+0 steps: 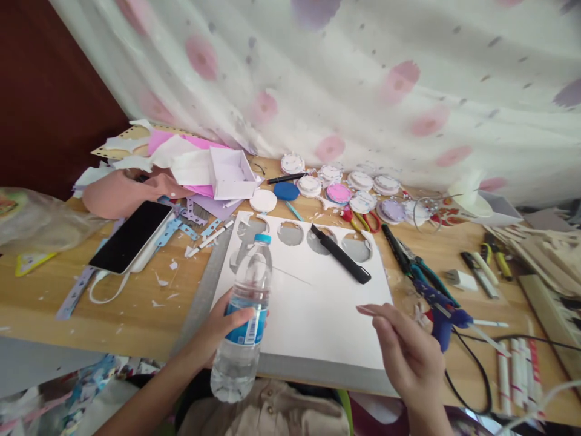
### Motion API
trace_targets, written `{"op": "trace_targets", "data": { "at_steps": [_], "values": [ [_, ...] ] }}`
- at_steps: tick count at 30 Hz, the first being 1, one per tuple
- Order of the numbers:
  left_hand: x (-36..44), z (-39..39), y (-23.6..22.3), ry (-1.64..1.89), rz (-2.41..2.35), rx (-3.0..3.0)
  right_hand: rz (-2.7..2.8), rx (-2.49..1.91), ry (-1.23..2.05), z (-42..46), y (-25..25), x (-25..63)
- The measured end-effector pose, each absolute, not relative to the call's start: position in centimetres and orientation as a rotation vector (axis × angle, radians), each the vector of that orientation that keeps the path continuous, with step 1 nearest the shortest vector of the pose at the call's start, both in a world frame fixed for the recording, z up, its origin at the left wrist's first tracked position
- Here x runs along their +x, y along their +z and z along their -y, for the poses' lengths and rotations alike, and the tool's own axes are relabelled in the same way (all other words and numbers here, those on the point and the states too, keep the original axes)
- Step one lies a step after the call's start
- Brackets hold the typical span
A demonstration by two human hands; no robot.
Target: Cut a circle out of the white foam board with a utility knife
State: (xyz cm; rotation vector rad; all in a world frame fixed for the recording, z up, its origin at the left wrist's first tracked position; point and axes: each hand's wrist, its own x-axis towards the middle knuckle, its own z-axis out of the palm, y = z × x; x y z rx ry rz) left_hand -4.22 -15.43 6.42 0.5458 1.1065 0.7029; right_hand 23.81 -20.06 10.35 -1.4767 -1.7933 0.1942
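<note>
My left hand is wrapped round the middle of a clear plastic water bottle with a blue label and blue cap. The bottle is held a little tilted above the front left of a white sheet. Over the sheet's right front edge, my right hand shows no object, its index finger extended, the other fingers loosely bent. Round holes are cut along the sheet's far side. A black utility knife lies across one of them. Under the sheet is a grey cutting mat.
Several small round decorated discs stand at the back by the curtain. A phone, paper scraps and an open white box are on the left. On the right lie pliers, a blue glue gun with its cord, and markers.
</note>
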Motion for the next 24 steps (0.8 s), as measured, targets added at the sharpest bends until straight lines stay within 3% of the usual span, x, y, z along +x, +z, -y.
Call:
{"op": "trace_targets", "data": {
  "at_steps": [24],
  "values": [
    [-3.4,14.7,9.4,0.601,-0.718,0.494,2.215,-1.18,0.563,18.8,12.7,23.3]
  ]
}}
